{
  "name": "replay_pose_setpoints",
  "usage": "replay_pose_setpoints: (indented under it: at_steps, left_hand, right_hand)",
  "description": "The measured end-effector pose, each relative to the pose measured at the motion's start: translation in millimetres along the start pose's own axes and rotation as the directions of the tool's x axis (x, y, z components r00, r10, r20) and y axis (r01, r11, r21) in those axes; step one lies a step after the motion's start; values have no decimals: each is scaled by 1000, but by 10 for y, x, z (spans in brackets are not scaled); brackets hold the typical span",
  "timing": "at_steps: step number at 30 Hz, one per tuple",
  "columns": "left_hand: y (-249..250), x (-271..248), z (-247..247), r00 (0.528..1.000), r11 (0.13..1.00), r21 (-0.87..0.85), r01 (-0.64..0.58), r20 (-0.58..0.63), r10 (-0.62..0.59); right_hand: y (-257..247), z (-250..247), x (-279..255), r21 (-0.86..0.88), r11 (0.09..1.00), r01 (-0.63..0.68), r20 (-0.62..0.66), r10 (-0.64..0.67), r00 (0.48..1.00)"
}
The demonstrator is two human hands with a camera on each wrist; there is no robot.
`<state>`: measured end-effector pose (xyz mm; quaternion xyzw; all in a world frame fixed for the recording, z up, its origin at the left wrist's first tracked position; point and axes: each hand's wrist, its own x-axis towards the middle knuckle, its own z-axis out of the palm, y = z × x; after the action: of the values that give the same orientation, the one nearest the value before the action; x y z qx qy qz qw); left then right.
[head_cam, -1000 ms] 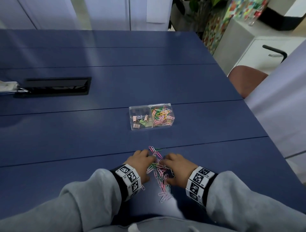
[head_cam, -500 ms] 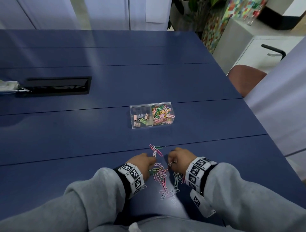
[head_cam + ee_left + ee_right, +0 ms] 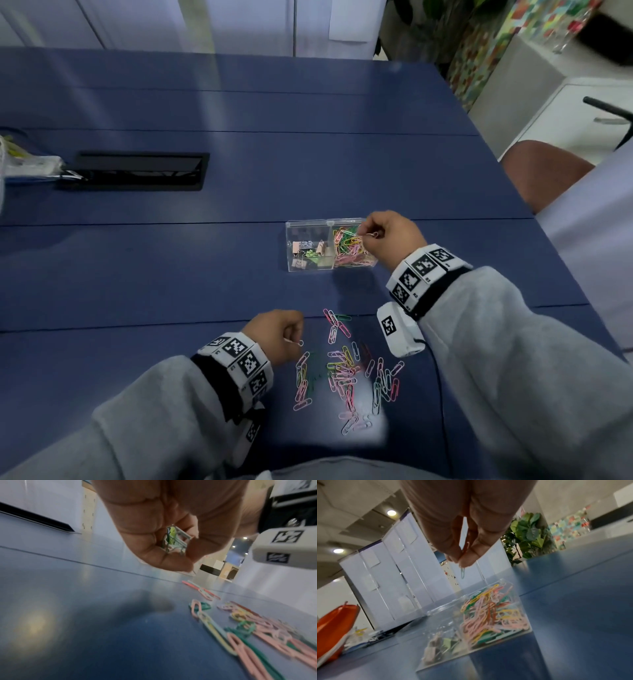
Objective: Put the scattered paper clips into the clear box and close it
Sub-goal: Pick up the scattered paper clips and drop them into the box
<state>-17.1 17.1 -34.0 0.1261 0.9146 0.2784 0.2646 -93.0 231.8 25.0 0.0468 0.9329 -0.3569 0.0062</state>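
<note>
The clear box stands open mid-table, its lid raised behind it; its right compartment is heaped with coloured paper clips, its left holds binder clips. My right hand hovers over the right compartment and pinches paper clips between thumb and fingers, one light clip dangling. My left hand is curled just above the table left of the scattered pile, gripping a few clips.
A black cable hatch is set into the blue table at the far left, with a plastic-wrapped bundle beside it. A brown chair stands past the table's right edge.
My right hand has lifted off the pile and travelled forward to above the box's right compartment with clips. My left hand has closed on clips and shifted slightly left of the pile.
</note>
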Motion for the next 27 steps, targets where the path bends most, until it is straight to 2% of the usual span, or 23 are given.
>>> replay_pose_setpoints:
  at_steps: [3,6,10,13,16,20,24,27]
  left_hand:
    - [33,17,-109,997,999,-22,-32,-64,31]
    - [135,69,-256,991,996,-75,-57,-123,47]
    - [344,280,-478,978,987,-121,-105,-193,80]
    - [559,528,-623,966,984,-88,-156,-224,133]
    - [812,807,-739,953,985,-39,-169,-262,153]
    - [1055,1117,-760,948,985,41,-167,-269,172]
    - [1047,1261,-664,975,987,126,-100,-184,123]
    - [982,1221,-627,982,994,79,-74,-170,86]
  right_hand:
    - [5,58,183,-162,986,33,39,-27,999]
    - [90,104,230,-318,943,94,186,-35,982]
    - [204,95,173,-387,897,213,311,-90,946]
    - [212,65,130,-398,883,247,366,-94,926]
    - [220,-40,70,-358,905,231,296,-124,947]
    - [334,-257,-68,-246,962,120,140,-87,986]
    - [544,-394,-300,-226,973,42,128,-13,992]
    - [719,-400,-512,-236,972,-5,156,43,987]
